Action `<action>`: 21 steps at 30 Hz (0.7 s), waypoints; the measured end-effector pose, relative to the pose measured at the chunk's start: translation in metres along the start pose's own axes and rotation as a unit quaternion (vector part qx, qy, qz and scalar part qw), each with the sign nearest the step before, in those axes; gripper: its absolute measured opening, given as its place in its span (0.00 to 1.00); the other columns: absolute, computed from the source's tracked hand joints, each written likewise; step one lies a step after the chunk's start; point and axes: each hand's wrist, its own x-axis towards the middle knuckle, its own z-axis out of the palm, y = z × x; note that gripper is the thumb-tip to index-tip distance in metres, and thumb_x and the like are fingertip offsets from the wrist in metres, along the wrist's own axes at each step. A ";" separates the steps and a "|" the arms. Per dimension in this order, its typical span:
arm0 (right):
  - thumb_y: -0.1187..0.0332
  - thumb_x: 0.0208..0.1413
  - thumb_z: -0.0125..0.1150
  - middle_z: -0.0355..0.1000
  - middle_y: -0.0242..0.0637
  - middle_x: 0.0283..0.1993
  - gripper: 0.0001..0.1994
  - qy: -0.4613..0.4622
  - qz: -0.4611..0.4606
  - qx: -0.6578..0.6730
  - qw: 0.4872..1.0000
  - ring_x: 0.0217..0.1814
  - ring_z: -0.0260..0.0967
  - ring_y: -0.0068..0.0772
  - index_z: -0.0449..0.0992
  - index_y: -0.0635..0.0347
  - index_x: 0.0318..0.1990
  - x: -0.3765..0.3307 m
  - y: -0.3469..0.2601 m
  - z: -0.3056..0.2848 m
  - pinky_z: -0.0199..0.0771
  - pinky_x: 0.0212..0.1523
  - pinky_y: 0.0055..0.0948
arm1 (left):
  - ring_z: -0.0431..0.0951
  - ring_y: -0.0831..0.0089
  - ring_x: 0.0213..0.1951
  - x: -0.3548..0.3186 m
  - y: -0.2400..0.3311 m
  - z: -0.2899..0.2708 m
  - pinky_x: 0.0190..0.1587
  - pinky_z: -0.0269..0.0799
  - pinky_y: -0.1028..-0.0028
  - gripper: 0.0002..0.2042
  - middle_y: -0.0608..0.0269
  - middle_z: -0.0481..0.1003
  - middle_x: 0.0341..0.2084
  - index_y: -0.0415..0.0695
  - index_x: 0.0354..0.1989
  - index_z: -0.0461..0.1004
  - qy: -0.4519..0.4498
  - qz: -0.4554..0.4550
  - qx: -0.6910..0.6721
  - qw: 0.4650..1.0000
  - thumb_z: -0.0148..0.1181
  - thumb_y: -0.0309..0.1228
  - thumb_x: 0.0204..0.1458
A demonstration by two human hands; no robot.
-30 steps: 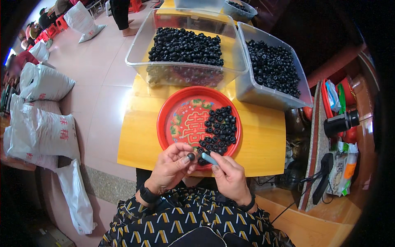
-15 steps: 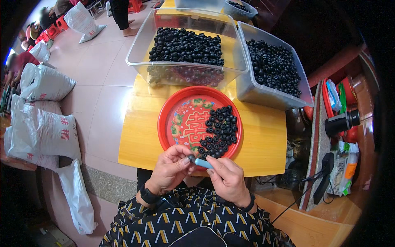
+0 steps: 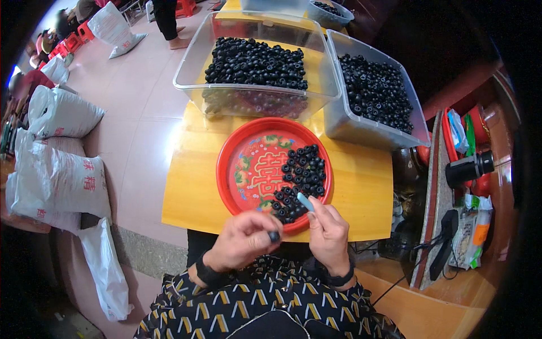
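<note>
A small round black piece (image 3: 274,236) sits between the thumb and fingers of my left hand (image 3: 243,240), just off the near rim of a round red tray (image 3: 224,186). My right hand (image 3: 329,234) grips a slim light-blue stick-like tool (image 3: 305,201), its free end pointing up and left over the tray. What tips the tool cannot be made out. Many small black ring-like pieces (image 3: 305,172) with holes lie in the right half of the tray. The tray's left half shows a printed pattern of fruit and leaves.
Behind the tray, a clear plastic bin (image 3: 183,85) and a second bin (image 3: 372,133) hold heaps of black pieces on the yellow table (image 3: 361,198). White sacks (image 3: 68,181) stand on the floor at left. At right, a shelf carries a black cylinder (image 3: 470,166) and packets.
My hands have moved apart. The right hand has drawn the blue tool to the right, tip now up; the left hand has come slightly nearer with the black piece.
</note>
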 end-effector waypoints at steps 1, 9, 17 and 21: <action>0.79 0.48 0.55 0.67 0.44 0.27 0.14 0.001 0.000 0.000 1.000 0.25 0.68 0.41 0.71 0.66 0.45 0.000 -0.003 0.000 0.67 0.26 0.32 | 0.67 0.73 0.30 0.002 -0.004 -0.008 0.33 0.64 0.76 0.06 0.55 0.69 0.32 0.40 0.38 0.67 0.013 0.005 -0.038 0.999 0.53 0.22 0.52; 0.71 0.53 0.58 0.69 0.32 0.32 0.14 -0.094 0.123 0.235 0.959 0.33 0.65 0.18 0.71 0.68 0.45 -0.002 -0.016 0.006 0.66 0.34 0.18 | 0.68 0.72 0.31 0.004 -0.010 -0.017 0.35 0.66 0.75 0.08 0.55 0.69 0.34 0.40 0.40 0.69 0.049 -0.002 -0.055 0.997 0.55 0.24 0.52; 0.70 0.54 0.58 0.69 0.29 0.31 0.13 -0.160 0.169 0.364 0.902 0.32 0.67 0.15 0.70 0.67 0.44 0.004 -0.028 0.007 0.69 0.33 0.17 | 0.70 0.74 0.32 0.002 -0.011 -0.006 0.36 0.68 0.75 0.07 0.60 0.70 0.34 0.37 0.40 0.69 0.064 -0.054 -0.001 0.996 0.52 0.22 0.53; 0.72 0.56 0.54 0.71 0.31 0.32 0.12 -0.170 0.206 0.423 0.866 0.33 0.69 0.16 0.69 0.68 0.45 0.001 -0.025 0.006 0.70 0.33 0.17 | 0.70 0.74 0.31 0.003 -0.012 -0.006 0.36 0.68 0.75 0.07 0.60 0.70 0.33 0.37 0.41 0.69 0.062 -0.070 -0.010 0.996 0.52 0.22 0.53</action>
